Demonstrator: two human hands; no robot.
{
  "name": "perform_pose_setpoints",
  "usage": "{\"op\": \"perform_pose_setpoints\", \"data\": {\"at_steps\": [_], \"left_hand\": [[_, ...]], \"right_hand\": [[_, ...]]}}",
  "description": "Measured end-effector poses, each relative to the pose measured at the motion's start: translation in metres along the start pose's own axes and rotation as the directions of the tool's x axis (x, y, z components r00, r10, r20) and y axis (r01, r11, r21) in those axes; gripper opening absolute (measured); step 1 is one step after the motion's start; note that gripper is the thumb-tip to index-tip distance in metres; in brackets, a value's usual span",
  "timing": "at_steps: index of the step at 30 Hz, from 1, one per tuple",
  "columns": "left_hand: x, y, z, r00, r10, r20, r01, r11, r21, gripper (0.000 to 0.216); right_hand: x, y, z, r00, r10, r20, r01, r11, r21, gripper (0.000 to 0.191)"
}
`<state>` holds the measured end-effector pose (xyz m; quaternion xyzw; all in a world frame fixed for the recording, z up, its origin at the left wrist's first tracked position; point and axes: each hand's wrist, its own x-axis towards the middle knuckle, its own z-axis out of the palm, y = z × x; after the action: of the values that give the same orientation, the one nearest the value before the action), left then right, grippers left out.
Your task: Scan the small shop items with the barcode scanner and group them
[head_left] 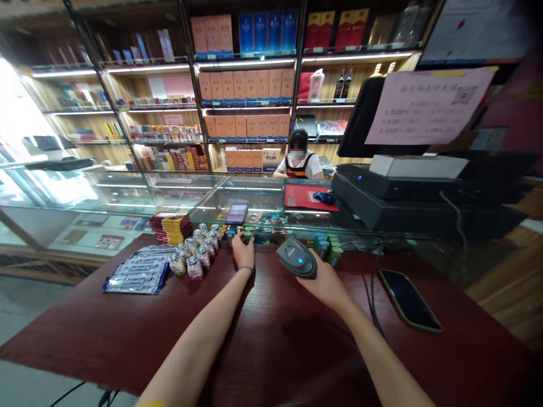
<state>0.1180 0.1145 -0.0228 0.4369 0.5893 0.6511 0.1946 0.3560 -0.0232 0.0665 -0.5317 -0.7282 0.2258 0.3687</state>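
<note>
My right hand (326, 282) is wrapped round the handle of a dark grey barcode scanner (297, 258), its blue light lit and its head tilted to the left. At the back edge of the wooden table, my left hand (243, 252) has its fingers closed about a small green container (248, 232), partly hidden by the hand. Left of that hand stand several small silver-capped jars (195, 267). More small green containers (335, 250) and blue ones (322, 246) stand in a group beyond the scanner, to its right.
Blue-and-white packets (138, 271) and stacked red and yellow packets (170, 228) lie at left. A phone (410, 299) rests at right, beside a cable. Behind the table are a glass counter (203, 198), a mouse (323, 197), a monitor (360, 124) and a seated person (298, 161).
</note>
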Motion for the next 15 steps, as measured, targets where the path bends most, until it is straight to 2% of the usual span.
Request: {"op": "perform_pose_setpoints", "data": {"at_steps": [8, 15], "left_hand": [[0.0018, -0.0020, 0.0052, 1.000, -0.018, 0.010, 0.017, 0.998, 0.063, 0.029], [0.0019, -0.0038, 0.0059, 1.000, -0.009, -0.019, 0.008, 0.999, -0.046, 0.031]], "right_hand": [[-0.0001, 0.0002, -0.0017, 1.000, 0.012, 0.019, -0.012, 1.000, 0.021, 0.045], [0.0003, 0.0011, -0.0003, 1.000, 0.012, 0.018, -0.012, 1.000, 0.015, 0.047]]}}
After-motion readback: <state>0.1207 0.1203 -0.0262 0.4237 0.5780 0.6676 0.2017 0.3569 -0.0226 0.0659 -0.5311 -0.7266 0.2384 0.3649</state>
